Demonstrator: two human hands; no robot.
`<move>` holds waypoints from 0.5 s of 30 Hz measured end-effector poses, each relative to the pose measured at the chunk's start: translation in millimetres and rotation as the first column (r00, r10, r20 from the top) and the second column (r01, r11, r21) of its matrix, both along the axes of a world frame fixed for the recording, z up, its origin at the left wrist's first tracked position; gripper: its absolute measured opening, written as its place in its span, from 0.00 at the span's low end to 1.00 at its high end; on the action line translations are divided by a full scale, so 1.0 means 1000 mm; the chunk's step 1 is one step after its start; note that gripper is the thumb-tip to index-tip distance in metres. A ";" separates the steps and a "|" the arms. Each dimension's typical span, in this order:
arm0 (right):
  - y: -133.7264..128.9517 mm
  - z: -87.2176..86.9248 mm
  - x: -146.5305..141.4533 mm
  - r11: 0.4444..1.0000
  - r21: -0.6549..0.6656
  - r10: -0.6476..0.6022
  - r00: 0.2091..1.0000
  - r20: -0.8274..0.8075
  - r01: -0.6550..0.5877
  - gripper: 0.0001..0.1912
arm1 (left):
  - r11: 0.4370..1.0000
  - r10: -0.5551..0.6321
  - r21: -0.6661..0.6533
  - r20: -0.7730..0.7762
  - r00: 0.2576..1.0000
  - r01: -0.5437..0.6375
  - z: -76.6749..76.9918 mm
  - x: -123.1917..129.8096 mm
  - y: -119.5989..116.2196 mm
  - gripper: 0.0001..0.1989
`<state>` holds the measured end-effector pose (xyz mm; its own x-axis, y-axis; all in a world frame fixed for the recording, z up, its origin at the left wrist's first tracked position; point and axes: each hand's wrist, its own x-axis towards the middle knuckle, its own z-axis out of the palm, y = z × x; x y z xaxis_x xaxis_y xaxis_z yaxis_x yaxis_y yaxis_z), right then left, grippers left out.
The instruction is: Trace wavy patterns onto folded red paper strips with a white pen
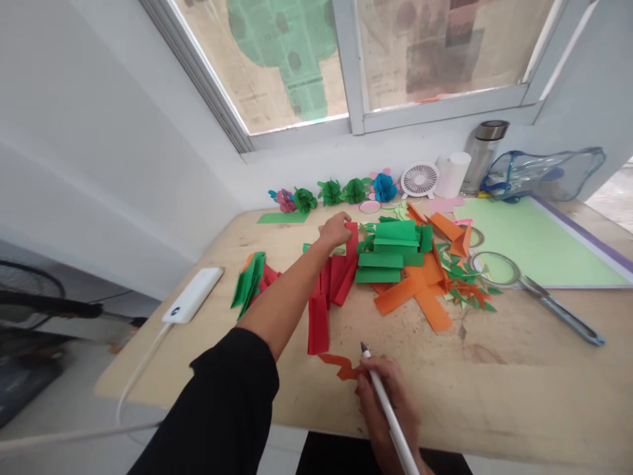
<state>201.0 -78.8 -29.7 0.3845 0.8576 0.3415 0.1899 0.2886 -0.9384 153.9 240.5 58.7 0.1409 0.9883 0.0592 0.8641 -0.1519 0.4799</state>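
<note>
My left hand (335,231) reaches across the table, its fingers closed at the top end of a red folded paper strip (351,241). More red folded strips (318,323) lie below it. In my right hand (390,409), near the front edge, is a white pen (390,412) with its dark tip pointing up and away. An orange-red paper cutout (340,363) lies beside or under the fingers of my right hand; whether they also grip it is unclear. Green folded strips (395,254) and orange strips (418,290) are heaped to the right of my left hand.
Scissors (564,310) and a tape roll (494,268) lie at the right, by a light green sheet (539,244). Paper flowers (330,192), a small fan (419,179) and a bottle (482,158) stand along the wall. A white power strip (194,295) is at the left.
</note>
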 end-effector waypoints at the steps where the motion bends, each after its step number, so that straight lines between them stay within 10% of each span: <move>1: 0.000 -0.001 0.002 0.999 0.023 0.024 0.999 0.032 -0.025 0.08 | 0.999 -0.003 0.034 -0.010 1.000 0.003 0.003 -0.001 -0.002 0.16; 15: 0.001 0.008 0.005 0.998 -0.049 -0.033 0.999 0.011 0.034 0.07 | 0.981 -0.171 0.108 0.087 0.982 0.161 0.037 -0.027 -0.038 0.19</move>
